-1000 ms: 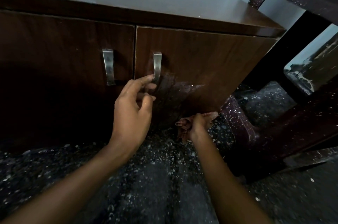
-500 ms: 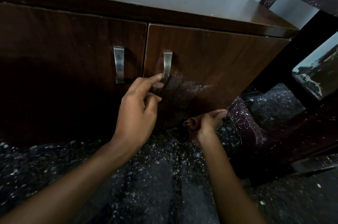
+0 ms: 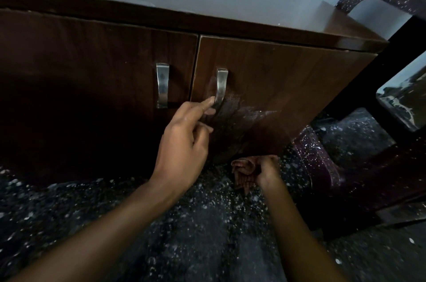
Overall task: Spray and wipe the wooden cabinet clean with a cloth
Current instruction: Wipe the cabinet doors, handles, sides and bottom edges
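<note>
A low dark wooden cabinet (image 3: 288,79) with two doors fills the upper view. Its right door stands slightly ajar and shows a wet, speckled patch below the metal handle (image 3: 221,85). My left hand (image 3: 184,145) reaches up with the forefinger touching the lower end of that handle and the other fingers curled. My right hand (image 3: 267,172) is down at the door's bottom edge, closed around a crumpled reddish-brown cloth (image 3: 244,172). No spray bottle is in view.
The left door carries a second metal handle (image 3: 162,84). A dark speckled plastic chair (image 3: 345,166) stands close on the right, beside the cabinet's corner. The floor (image 3: 196,235) is dark stone with white flecks.
The view has shifted, so the cabinet appears further right. My left forefinger stays at the right handle's lower end. My right hand has curled more tightly around the cloth at the door's bottom edge.
</note>
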